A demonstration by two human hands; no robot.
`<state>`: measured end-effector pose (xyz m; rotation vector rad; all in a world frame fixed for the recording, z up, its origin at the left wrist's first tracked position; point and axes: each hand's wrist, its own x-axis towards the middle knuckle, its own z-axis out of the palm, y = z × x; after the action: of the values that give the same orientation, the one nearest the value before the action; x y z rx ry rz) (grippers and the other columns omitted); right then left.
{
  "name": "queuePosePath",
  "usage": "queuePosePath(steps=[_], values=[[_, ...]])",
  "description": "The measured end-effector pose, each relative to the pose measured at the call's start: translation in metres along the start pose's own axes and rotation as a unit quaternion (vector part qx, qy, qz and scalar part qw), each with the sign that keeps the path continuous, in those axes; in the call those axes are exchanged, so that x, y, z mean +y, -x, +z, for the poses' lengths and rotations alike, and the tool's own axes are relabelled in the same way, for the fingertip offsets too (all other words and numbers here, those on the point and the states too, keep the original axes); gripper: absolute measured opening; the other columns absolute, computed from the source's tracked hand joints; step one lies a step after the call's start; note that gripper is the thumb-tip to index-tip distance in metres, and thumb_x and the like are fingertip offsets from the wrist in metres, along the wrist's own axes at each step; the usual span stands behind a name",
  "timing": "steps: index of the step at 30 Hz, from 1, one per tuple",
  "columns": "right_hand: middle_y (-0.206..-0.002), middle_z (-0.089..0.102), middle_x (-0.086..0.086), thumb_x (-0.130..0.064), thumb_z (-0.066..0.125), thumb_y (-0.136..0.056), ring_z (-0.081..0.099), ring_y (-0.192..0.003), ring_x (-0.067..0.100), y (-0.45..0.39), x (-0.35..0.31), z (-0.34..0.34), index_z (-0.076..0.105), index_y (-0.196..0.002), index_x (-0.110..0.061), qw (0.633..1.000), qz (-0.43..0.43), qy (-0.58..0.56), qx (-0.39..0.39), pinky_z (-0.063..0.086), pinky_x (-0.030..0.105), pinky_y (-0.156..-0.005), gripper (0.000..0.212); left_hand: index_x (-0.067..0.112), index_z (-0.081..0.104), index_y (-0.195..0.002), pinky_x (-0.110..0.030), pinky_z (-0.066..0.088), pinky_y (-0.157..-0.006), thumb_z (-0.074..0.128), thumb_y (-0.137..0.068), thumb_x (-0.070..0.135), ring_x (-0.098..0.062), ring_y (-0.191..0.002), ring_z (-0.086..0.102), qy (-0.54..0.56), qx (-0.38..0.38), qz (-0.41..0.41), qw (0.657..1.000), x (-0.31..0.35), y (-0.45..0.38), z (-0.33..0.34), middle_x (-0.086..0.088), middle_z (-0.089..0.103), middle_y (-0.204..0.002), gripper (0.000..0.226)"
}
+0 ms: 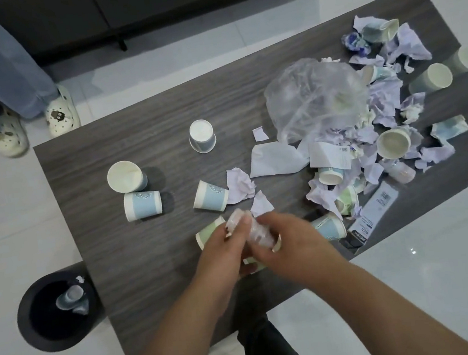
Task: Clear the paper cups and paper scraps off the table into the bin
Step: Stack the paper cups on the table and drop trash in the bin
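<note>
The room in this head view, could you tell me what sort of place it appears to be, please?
Probably a home living room. A low wood-grain coffee table stands on glossy white floor tiles before a dark sofa or cabinet on legs, and a bystander wears house slippers.

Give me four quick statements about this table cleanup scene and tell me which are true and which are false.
1. The bin stands on the floor beside the table. True.
2. The bin holds nothing. False: a few pieces already lie inside.
3. Both the left hand and the right hand hold a crumpled clear wrapper. True.
4. The clear plastic bag lies on the floor. False: it sits on the table among the paper scraps.
</note>
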<state>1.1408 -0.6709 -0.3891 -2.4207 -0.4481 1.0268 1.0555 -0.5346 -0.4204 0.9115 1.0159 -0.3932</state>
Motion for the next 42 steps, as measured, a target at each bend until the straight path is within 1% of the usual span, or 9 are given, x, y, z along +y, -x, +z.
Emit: queuePosePath(steps=[4, 8, 11, 14, 17, 21, 30, 37, 42], values=[[-0.115, 0.060, -0.022, -0.066, 0.061, -0.091, 0.058, -0.109, 0.001, 0.022, 0.009, 0.015, 0.062, -0.138, -0.040, 0.999, -0.043, -0.002, -0.025, 0.051, 0.026, -0.095, 0.053, 0.018, 0.076, -0.117, -0.046, 0.067, -0.079, 0.074, -0.096, 0.049, -0.029, -0.092, 0.082, 0.045, 0.078, -0.025, 0.996, -0.013, 0.000, -0.013, -0.013, 0.083, -0.107, 0.038], [-0.135, 0.057, -0.003, -0.048, 0.061, -0.089, 0.054, -0.126, 0.026, 0.020, 0.029, 0.027, 0.054, -0.148, -0.040, 0.989, -0.015, 0.142, 0.040, 0.050, 0.043, -0.103, 0.060, 0.010, 0.070, -0.115, -0.031, 0.061, -0.054, 0.069, -0.102, 0.049, -0.021, -0.066, 0.077, 0.151, 0.164, -0.039, 0.974, -0.037, 0.017, -0.065, -0.015, 0.081, -0.085, 0.041], [-0.170, 0.024, 0.007, -0.059, 0.067, -0.083, 0.023, -0.156, 0.038, 0.013, 0.039, 0.046, 0.023, -0.161, -0.051, 0.965, 0.027, 0.255, -0.046, 0.028, 0.057, -0.124, 0.091, 0.010, 0.071, -0.112, -0.031, 0.058, -0.051, 0.068, -0.098, 0.058, -0.018, -0.059, 0.071, 0.203, 0.255, -0.061, 0.943, -0.059, 0.041, -0.121, -0.012, 0.079, -0.077, 0.050], [-0.178, 0.006, 0.007, -0.063, 0.071, -0.084, 0.006, -0.161, 0.044, 0.002, 0.036, 0.062, 0.021, -0.162, -0.050, 0.948, 0.005, 0.317, -0.024, 0.014, 0.068, -0.126, 0.094, 0.016, 0.069, -0.118, -0.033, 0.052, -0.063, 0.063, -0.099, 0.065, -0.018, -0.060, 0.060, 0.242, 0.308, -0.077, 0.917, -0.073, 0.063, -0.184, -0.009, 0.073, -0.080, 0.053], [-0.177, 0.008, 0.008, -0.061, 0.075, -0.084, 0.005, -0.160, 0.047, -0.008, 0.031, 0.068, 0.032, -0.160, -0.047, 0.938, 0.011, 0.346, -0.003, 0.015, 0.072, -0.124, 0.088, 0.020, 0.065, -0.120, -0.038, 0.046, -0.082, 0.063, -0.098, 0.069, -0.019, -0.069, 0.049, 0.286, 0.353, -0.104, 0.885, -0.085, 0.078, -0.246, -0.006, 0.062, -0.088, 0.054], [-0.173, 0.021, 0.015, -0.055, 0.080, -0.083, 0.018, -0.157, 0.050, -0.017, 0.036, 0.073, 0.054, -0.147, -0.039, 0.936, 0.011, 0.347, 0.051, 0.026, 0.075, -0.119, 0.071, 0.025, 0.064, -0.105, -0.032, 0.042, -0.064, 0.065, -0.101, 0.060, -0.016, -0.062, 0.043, 0.317, 0.367, -0.105, 0.868, -0.094, 0.082, -0.316, -0.003, 0.057, -0.081, 0.035], [-0.154, 0.045, 0.014, -0.060, 0.086, -0.068, 0.048, -0.135, 0.045, -0.047, 0.107, 0.087, 0.058, -0.135, -0.032, 0.928, 0.004, 0.329, 0.176, 0.048, 0.062, -0.107, 0.078, 0.020, 0.065, -0.115, -0.040, 0.061, -0.082, 0.065, -0.098, 0.066, -0.031, -0.100, 0.071, 0.246, 0.328, -0.141, 0.901, -0.084, 0.054, -0.424, -0.014, 0.075, -0.106, 0.049], [-0.086, 0.069, -0.007, -0.087, 0.066, -0.071, 0.068, -0.077, 0.021, -0.016, 0.020, 0.070, 0.064, -0.102, -0.029, 0.967, 0.038, 0.173, 0.183, 0.061, 0.047, -0.069, 0.066, 0.017, 0.072, -0.114, -0.045, 0.062, -0.092, 0.055, -0.106, 0.028, -0.033, -0.098, 0.074, -0.021, 0.387, -0.049, 0.921, -0.087, 0.057, -0.367, -0.014, 0.077, -0.113, 0.022], [-0.114, 0.059, -0.008, -0.043, 0.086, -0.075, 0.057, -0.104, 0.009, 0.042, -0.090, 0.122, 0.062, -0.130, -0.033, 0.982, -0.127, 0.104, 0.097, 0.046, 0.031, -0.093, 0.061, 0.055, 0.070, -0.105, -0.024, 0.060, -0.067, 0.058, -0.096, 0.073, -0.007, -0.086, 0.078, -0.071, 0.186, 0.083, 0.976, -0.073, 0.086, -0.268, 0.022, 0.077, -0.102, 0.024]])
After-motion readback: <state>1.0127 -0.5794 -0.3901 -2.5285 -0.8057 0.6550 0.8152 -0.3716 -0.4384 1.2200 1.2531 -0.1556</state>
